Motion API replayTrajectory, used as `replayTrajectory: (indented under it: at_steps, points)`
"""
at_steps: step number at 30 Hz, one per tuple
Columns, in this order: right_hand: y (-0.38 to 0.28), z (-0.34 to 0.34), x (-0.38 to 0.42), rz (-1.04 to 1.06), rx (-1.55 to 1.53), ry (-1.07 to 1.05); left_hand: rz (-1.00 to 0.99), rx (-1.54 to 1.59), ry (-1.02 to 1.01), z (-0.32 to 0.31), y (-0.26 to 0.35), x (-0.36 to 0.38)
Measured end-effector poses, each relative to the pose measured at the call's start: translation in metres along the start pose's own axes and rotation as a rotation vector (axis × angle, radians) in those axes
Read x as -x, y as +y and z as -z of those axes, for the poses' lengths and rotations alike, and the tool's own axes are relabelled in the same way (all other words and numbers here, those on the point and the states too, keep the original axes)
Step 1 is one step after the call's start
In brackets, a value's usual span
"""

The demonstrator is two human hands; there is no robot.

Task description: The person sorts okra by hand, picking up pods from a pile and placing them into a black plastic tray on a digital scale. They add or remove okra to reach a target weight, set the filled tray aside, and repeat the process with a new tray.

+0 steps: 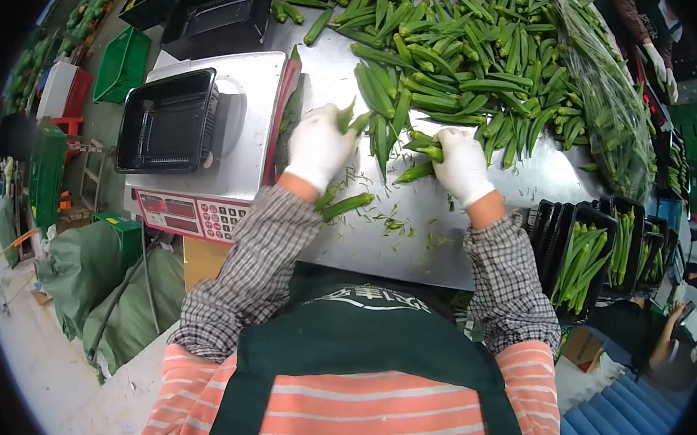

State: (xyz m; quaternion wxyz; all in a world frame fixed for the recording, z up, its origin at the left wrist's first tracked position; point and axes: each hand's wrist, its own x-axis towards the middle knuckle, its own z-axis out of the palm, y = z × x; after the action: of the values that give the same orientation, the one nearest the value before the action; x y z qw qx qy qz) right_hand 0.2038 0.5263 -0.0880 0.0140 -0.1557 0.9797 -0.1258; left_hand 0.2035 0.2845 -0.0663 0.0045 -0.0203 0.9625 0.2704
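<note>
My left hand [320, 144], in a white glove, is closed around okra pods [346, 118] whose ends stick out beside the fingers, just right of the scale. On the right, my gloved right hand [461, 165] has its fingers wrapped round green okra [427, 146], with stem ends pointing left. Between and beyond both hands spreads a large heap of okra [457, 55] on the metal table [379, 248]. A few loose pods [348, 206] and small green scraps lie nearer my body.
A black tray [167, 121] rests on the scale [243, 162] at left. More black trays [217, 10] stand behind it. Okra-filled trays [584, 262] stand at right, below a clear plastic bag [614, 115]. A co-worker's gloved hands [660, 65] show at the top right; another person [675, 345] is lower right.
</note>
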Motion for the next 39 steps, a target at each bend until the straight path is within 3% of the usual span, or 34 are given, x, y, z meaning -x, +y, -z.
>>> replayTrajectory:
  at_steps: [1,2,4,6,8,10,12,14,18,24,26,27,28,29,30,33,36,39]
  points:
    - [-0.001,-0.008,-0.004,-0.035,0.005,-0.025,-0.059,-0.025,0.037,-0.012,0.0,-0.008]
    - [0.0,-0.012,-0.007,-0.072,0.011,-0.05,-0.006,-0.123,-0.11,-0.021,0.0,-0.015]
    - [-0.002,-0.007,-0.006,-0.132,-0.035,-0.043,0.035,-0.183,-0.209,-0.033,-0.004,-0.025]
    - [0.001,0.012,0.003,-0.195,-0.154,0.056,0.015,-0.055,-0.082,-0.022,-0.003,-0.019]
    - [0.003,0.026,0.013,-0.124,-0.299,0.121,-0.029,0.344,0.066,0.011,0.01,-0.004]
    - [-0.003,0.028,0.019,-0.009,-0.179,-0.026,-0.022,0.42,-0.014,0.044,0.02,0.012]
    - [-0.012,0.015,0.022,0.061,-0.067,-0.094,-0.134,0.311,0.022,0.049,0.023,0.034]
    - [-0.013,-0.001,0.027,0.104,0.023,-0.088,-0.348,0.084,-0.092,0.036,0.023,0.06]
    - [-0.013,-0.004,0.027,0.125,0.131,-0.069,-0.408,-0.338,-0.171,-0.024,0.005,0.095]
    - [-0.005,-0.005,0.019,0.191,0.209,-0.125,-0.484,-0.47,-0.154,-0.031,-0.002,0.088]
    - [0.0,-0.004,0.016,0.18,0.162,-0.169,-0.468,-0.209,-0.1,-0.017,0.001,0.09]
    - [0.0,0.001,0.018,0.036,-0.04,-0.115,-0.464,-0.077,-0.073,-0.005,0.007,0.089]
    - [-0.003,0.007,0.024,-0.107,-0.241,-0.06,-0.34,0.095,-0.073,0.009,0.015,0.091]
    - [-0.004,0.012,0.026,-0.241,-0.442,-0.007,-0.151,0.593,-0.222,0.027,0.025,0.087]
    - [0.003,0.015,0.024,-0.32,-0.87,-0.036,0.056,1.083,-0.368,0.042,0.03,0.084]
    - [-0.014,0.038,0.024,-0.376,-1.679,-0.09,0.386,1.826,-0.572,0.045,0.009,0.056]
    - [-0.051,0.057,0.023,-0.319,-1.936,-0.103,0.516,2.047,-0.664,0.045,0.001,0.05]
    - [-0.074,0.069,0.014,-0.267,-1.987,-0.192,0.474,2.248,-0.723,0.055,0.004,0.047]
